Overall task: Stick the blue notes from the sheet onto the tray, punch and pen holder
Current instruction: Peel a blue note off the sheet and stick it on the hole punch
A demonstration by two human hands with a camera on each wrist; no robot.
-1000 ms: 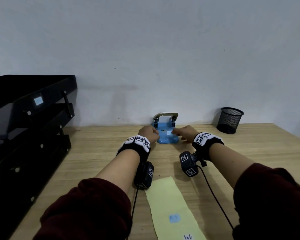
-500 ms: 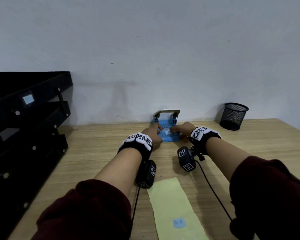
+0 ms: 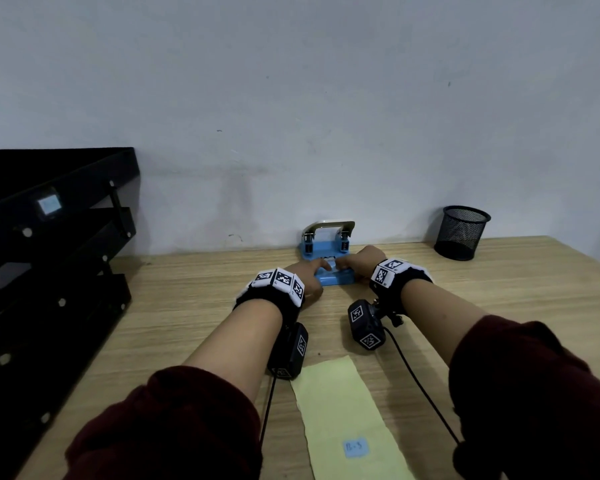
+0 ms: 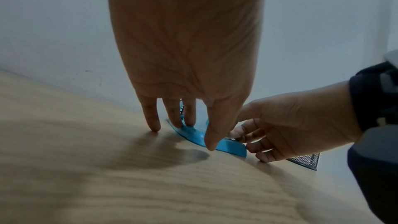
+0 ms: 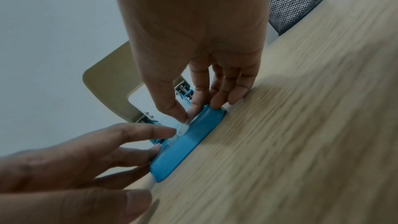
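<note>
At the far left the black tray (image 3: pixel 59 216) stood in its stack on the bench (image 3: pixel 187 306) with a blue note (image 3: pixel 49 205) already on its front edge. Our left hand (image 3: pixel 309 277) lay with fingers fairly straight, tips resting on the punch (image 3: pixel 336 279) base and the bench, gripping nothing. Between our hands a pale note (image 5: pixel 182 128) sat on the blue base of the punch, and our right hand (image 3: pixel 361 261) pinched its edge between thumb and forefinger, the other fingers against the base. In our judgement the note could crease or lift again if we let go before it was pressed flat, and the punch could skid if the left hand eased off. The pen holder (image 3: pixel 462 233) stood well apart at the right, with no note that we could see; one blue note (image 3: pixel 355 447) remained on the sheet (image 3: pixel 340 403) near us.
</note>
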